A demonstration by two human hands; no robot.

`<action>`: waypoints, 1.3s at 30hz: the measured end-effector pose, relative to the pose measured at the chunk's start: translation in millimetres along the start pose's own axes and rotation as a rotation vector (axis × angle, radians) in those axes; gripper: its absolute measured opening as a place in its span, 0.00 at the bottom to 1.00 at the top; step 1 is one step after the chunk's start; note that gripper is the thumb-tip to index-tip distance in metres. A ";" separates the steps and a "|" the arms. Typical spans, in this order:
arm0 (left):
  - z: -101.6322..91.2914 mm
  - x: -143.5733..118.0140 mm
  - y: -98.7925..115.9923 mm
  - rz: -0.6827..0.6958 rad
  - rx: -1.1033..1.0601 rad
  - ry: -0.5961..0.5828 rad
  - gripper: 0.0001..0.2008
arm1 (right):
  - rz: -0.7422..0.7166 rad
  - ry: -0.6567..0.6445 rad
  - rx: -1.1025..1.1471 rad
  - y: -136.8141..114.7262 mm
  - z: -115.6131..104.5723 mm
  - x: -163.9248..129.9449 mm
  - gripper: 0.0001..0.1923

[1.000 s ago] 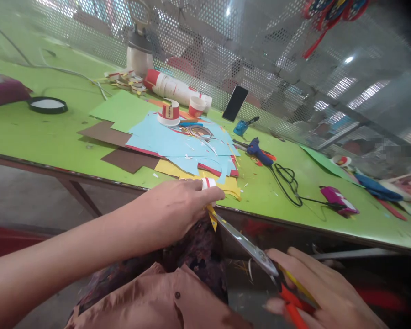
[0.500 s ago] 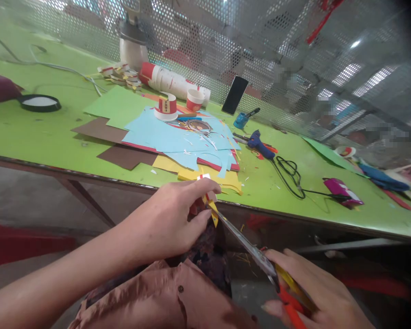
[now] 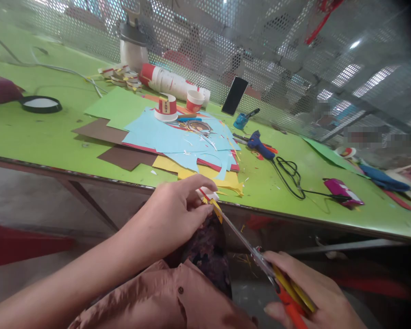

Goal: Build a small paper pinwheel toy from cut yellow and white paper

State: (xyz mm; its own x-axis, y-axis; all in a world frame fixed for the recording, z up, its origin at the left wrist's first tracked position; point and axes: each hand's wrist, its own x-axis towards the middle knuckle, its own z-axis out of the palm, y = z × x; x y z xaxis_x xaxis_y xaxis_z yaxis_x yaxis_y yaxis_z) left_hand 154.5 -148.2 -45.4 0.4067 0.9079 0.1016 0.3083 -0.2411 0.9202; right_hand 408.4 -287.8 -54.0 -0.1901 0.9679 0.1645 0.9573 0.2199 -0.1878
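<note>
Left hand pinches paper piece at scissors.

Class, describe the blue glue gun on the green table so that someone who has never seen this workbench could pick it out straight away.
Start at the long green table and find the pile of light blue paper sheets in its middle. Just right of that pile lies the glue gun, pointing back toward the mesh wall. Unlike the magenta tool further right, it is dark blue, with a black cord coiled beside it.
</note>
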 end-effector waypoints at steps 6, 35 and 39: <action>1.6 0.3 -2.6 -0.035 -0.031 0.003 0.11 | -0.110 -0.049 0.119 -5.8 -4.1 11.3 0.22; 1.9 -1.7 1.7 0.094 0.155 0.051 0.11 | -0.224 0.035 -0.008 1.1 -2.3 8.5 0.22; 2.6 -2.7 3.4 0.114 0.196 0.061 0.12 | -0.206 0.089 -0.039 1.4 -1.9 6.2 0.20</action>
State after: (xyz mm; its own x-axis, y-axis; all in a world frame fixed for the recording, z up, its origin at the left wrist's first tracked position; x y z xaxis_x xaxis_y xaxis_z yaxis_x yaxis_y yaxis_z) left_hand 156.7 -152.4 -43.5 0.3978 0.8884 0.2291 0.4268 -0.4002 0.8110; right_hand 409.0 -281.8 -51.4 -0.3639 0.8881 0.2807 0.9083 0.4051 -0.1042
